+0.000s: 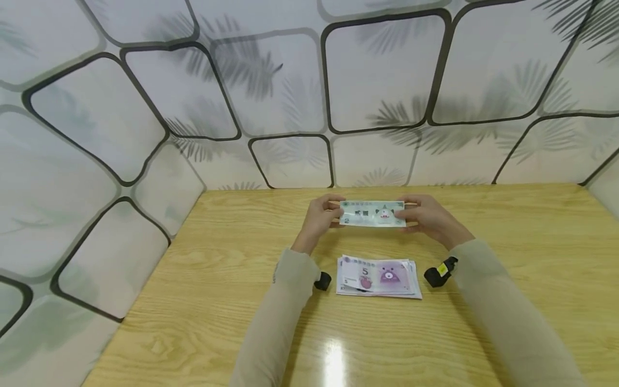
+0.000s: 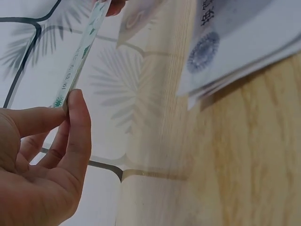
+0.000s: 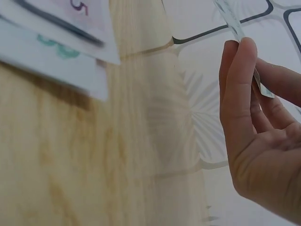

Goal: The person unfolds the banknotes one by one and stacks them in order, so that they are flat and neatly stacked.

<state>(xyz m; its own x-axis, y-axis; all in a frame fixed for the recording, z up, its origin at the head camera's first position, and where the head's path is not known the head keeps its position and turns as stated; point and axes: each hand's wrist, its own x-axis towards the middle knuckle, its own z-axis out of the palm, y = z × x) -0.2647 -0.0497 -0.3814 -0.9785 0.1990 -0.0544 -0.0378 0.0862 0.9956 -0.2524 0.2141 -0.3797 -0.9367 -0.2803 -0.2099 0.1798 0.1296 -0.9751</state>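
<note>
A pale green play banknote (image 1: pixel 369 214) marked 2, with a cartoon face on its right part, is stretched between both hands above the table. My left hand (image 1: pixel 319 217) pinches its left end between thumb and fingers; the left wrist view shows the note (image 2: pixel 77 63) nearly edge-on. At the other end my right hand (image 1: pixel 427 217) pinches it, thumb on the front and fingers behind. Nearer to me, a loose stack of play banknotes (image 1: pixel 379 277) lies on the table, a purple 5 on top. In the right wrist view, uneven stack corners (image 3: pixel 101 77) show.
The wooden table (image 1: pixel 217 269) reaches back to a wall (image 1: pixel 290 107) with a leaf and rounded-square pattern. Black wrist cameras (image 1: pixel 437 274) sit beside the stack, under both sleeves. Light glares on the table in front.
</note>
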